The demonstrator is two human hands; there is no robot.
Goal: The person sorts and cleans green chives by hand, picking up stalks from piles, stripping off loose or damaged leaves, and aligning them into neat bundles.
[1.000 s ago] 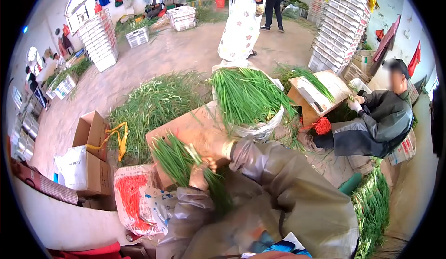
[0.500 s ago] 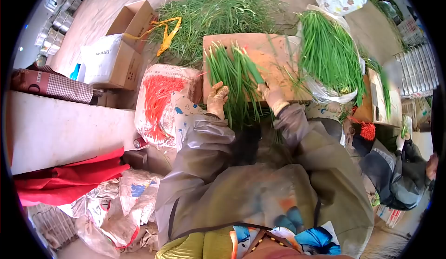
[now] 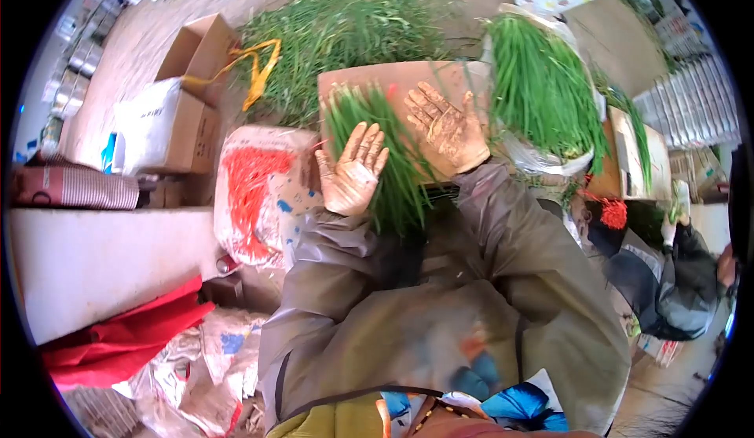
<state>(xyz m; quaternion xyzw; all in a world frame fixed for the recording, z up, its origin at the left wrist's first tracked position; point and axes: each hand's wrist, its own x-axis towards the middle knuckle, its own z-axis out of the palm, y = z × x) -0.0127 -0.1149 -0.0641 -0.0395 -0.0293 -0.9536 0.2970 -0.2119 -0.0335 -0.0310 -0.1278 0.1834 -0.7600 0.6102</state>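
Both hands are raised, palms up and fingers spread, with nothing in them. My left hand [image 3: 351, 173] is over the left edge of a bunch of green stalks [image 3: 369, 128]. My right hand [image 3: 449, 130], its palm and fingers stained brown, is to the right of that bunch, above the brown board [image 3: 463, 81]. The bunch lies across the board with its pale ends pointing away from me and its green tips hanging over the near edge. To the left of the board, red ties [image 3: 250, 195] lie on a stuffed sack [image 3: 294, 144].
A wrapped heap of long green stalks [image 3: 542, 85] is at the right. Loose greens [image 3: 345, 34] cover the floor beyond the board. Cardboard boxes [image 3: 192, 136] and a yellow strap [image 3: 263, 77] are at the left. Another person [image 3: 683, 281] sits at far right, near stacked crates [image 3: 691, 108].
My hands have left the stalks, turned palms up and opened. The stalks that were in my right hand now lie with the others on the board. The view has shifted slightly.
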